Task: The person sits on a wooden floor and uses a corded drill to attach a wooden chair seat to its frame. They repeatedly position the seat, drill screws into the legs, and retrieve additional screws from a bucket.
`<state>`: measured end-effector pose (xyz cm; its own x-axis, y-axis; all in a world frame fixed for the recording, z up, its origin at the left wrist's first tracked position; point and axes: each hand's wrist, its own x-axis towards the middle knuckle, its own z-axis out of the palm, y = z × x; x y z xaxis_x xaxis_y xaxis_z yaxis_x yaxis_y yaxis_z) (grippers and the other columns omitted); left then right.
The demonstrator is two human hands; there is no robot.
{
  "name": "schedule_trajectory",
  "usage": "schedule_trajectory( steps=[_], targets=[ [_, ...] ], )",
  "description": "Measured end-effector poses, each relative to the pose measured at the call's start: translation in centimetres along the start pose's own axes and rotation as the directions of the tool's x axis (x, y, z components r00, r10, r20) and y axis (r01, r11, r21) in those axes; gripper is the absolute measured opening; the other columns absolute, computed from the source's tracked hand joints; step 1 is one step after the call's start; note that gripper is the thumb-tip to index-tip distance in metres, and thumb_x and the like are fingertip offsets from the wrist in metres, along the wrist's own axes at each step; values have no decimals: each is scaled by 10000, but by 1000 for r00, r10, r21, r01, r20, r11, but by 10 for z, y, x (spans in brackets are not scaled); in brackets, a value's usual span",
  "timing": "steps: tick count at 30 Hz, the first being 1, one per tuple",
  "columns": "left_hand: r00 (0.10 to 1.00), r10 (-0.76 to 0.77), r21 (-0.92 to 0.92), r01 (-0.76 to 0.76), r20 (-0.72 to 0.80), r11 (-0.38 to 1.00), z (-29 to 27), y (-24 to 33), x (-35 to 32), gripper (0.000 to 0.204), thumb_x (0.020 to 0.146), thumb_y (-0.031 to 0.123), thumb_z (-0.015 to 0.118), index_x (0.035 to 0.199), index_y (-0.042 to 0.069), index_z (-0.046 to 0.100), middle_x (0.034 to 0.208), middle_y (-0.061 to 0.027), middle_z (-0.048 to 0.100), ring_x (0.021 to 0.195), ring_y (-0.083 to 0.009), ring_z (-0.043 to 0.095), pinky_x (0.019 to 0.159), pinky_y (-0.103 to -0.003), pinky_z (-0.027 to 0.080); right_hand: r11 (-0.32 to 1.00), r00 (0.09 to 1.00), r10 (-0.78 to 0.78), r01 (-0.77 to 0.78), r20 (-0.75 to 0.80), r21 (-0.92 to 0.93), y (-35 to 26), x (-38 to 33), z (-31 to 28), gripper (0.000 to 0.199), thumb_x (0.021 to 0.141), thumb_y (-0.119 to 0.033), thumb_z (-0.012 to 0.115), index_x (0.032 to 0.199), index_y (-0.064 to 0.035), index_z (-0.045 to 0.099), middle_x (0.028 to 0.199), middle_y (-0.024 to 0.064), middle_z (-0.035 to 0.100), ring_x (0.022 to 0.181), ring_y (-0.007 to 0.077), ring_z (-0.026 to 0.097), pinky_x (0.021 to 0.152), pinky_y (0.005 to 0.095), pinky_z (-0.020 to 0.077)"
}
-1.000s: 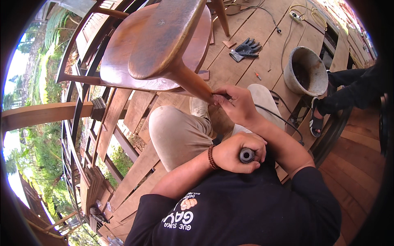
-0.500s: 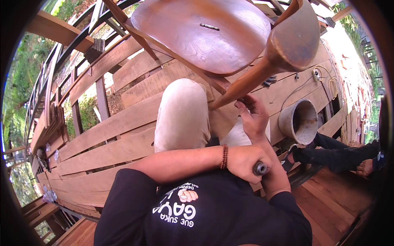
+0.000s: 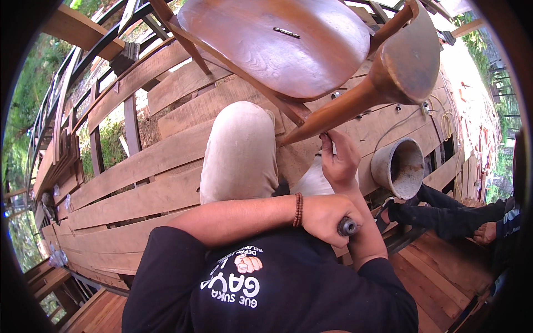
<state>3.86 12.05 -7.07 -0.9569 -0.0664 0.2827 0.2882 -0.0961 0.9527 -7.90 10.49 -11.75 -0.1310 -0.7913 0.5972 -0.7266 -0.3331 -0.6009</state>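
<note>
My left hand (image 3: 327, 219), with a beaded bracelet at its wrist, reaches across my body to the right forearm. It is closed around a dark cylindrical tool (image 3: 347, 226), whose round, hollow end faces up. My right hand (image 3: 341, 158) is raised beside the lower end of a wooden chair's (image 3: 333, 119) thick, tapering part. Its thumb and fingers are pinched together at a small dark bit, too small to name. On the chair's glossy brown seat (image 3: 261, 55) lies a double-ended screwdriver bit (image 3: 286, 32).
A grey bucket (image 3: 383, 169) stands right of my right hand. Beyond it a cable (image 3: 444, 122) runs over the planks. Another person's dark-trousered leg (image 3: 449, 213) and hand (image 3: 484, 233) are at the right. Gaps show between the floor boards (image 3: 127, 205) on the left.
The fingers of my right hand have drawn into a pinch and turned upward, a little away from the chair. My left hand keeps its hold on the tool. The whole view has shifted slightly.
</note>
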Motion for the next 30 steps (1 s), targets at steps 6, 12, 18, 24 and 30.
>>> schedule_trajectory(
  steps=[6,12,18,24,30],
  targets=[
    [1000,1,10,-1,8,1000,-2,-1,1,120,728,33,669,706,16,552,672,-88,604,632,-238,597,596,-359,458,959,978,180,-199,108,203,-1,5,-3,210,870,16,717,1073,17,664,959,138,723,845,241,722,736,326,556],
    [998,-53,-27,54,35,998,-4,-3,0,95,739,47,687,746,29,594,738,-71,650,694,-227,633,643,-350,493,788,904,402,-423,147,448,16,-15,2,161,941,23,655,1101,34,657,994,101,724,898,160,706,820,263,552],
    [997,-71,-91,73,34,993,-8,-1,0,98,747,52,696,758,34,600,750,-69,656,714,-217,643,653,-346,496,963,987,149,-157,54,221,13,-4,-2,182,909,50,668,1090,31,652,943,106,719,847,180,712,766,281,555],
    [996,-89,-97,92,30,991,-8,-2,2,104,748,53,706,758,40,603,759,-62,658,722,-208,638,659,-344,493,988,1000,28,-27,-8,151,9,2,-3,153,878,44,689,1026,18,660,884,140,698,771,251,696,706,319,542],
    [996,-79,-105,83,42,991,-9,0,1,107,749,50,702,748,40,595,757,-56,655,718,-210,634,655,-345,489,980,995,96,-89,-33,178,4,1,-3,143,874,13,707,1009,21,662,884,131,705,771,227,692,701,317,538]
  ],
)
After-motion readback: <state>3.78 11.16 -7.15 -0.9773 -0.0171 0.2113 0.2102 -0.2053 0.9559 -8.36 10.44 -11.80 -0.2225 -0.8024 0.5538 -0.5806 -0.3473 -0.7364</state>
